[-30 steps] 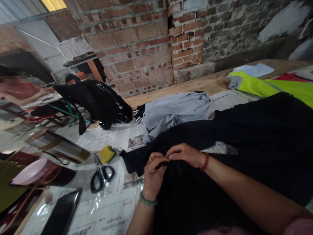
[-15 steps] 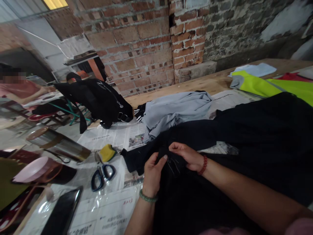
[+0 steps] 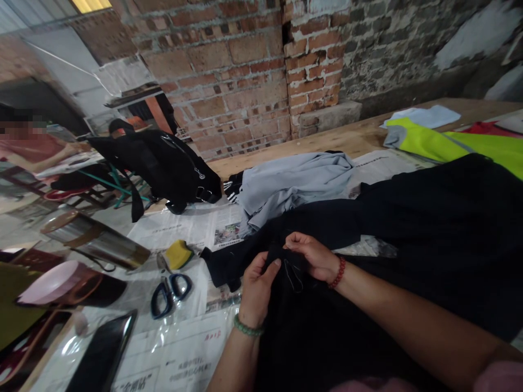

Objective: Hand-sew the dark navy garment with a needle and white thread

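Note:
My left hand [image 3: 258, 277] grips a folded edge of a black garment [image 3: 327, 332] between thumb and fingers. Close beside it, my right hand [image 3: 312, 256] is closed in a pinch against the same fold; whatever sits between its fingertips is too small to make out. A pale loop of thread [image 3: 295, 280] hangs from the cloth just below the fingers. Dark fabric spreads over my lap and across the table to the right. Left of my hands lie blue-handled scissors [image 3: 169, 294], partly open, beside a yellow sponge [image 3: 178, 253].
Newspaper [image 3: 180, 348] under clear plastic covers the table. On the left are a steel flask [image 3: 98, 239], a pink-rimmed cup [image 3: 61, 283] and a phone [image 3: 102, 354]. Behind are a black bag [image 3: 171, 169], grey cloth [image 3: 294, 179] and a yellow vest [image 3: 429, 141]. A person [image 3: 36, 152] sits far left.
My right fingertips have come down closer to the fold and my left fingers. The thread loop hangs in a different shape. My left hand has hardly moved.

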A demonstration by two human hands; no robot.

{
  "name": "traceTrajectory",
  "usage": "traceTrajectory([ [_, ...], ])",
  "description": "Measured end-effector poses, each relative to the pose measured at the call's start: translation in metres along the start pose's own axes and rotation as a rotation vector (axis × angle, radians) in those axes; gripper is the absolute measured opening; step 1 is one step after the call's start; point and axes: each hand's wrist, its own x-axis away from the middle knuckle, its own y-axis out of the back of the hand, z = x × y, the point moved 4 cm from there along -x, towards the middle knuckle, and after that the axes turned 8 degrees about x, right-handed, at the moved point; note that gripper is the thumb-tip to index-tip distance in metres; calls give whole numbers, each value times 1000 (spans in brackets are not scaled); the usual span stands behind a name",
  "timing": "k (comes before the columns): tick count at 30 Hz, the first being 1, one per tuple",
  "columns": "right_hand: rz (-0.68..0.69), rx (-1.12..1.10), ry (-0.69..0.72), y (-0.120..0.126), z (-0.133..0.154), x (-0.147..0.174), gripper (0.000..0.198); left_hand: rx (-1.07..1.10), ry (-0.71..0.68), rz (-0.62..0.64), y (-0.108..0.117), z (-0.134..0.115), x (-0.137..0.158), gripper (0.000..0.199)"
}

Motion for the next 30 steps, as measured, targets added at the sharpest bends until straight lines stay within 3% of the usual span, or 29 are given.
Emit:
traceTrajectory([
  [7,36,-52,5,9,1,-5,20,75,40,36,-2,-4,5,23],
  [13,48,-71,50,21,7,-12,10,79,15,-18,-1,-4,4,24],
  [20,-23,-254,107,29,21,-10,2,91,25,-22,0,-4,4,22],
  [25,-83,-344,185,45,33,-13,14,106,24,-16,-1,-7,5,20],
  [30,-160,-390,271,62,47,-15,13,133,28,-27,0,-7,6,17],
])
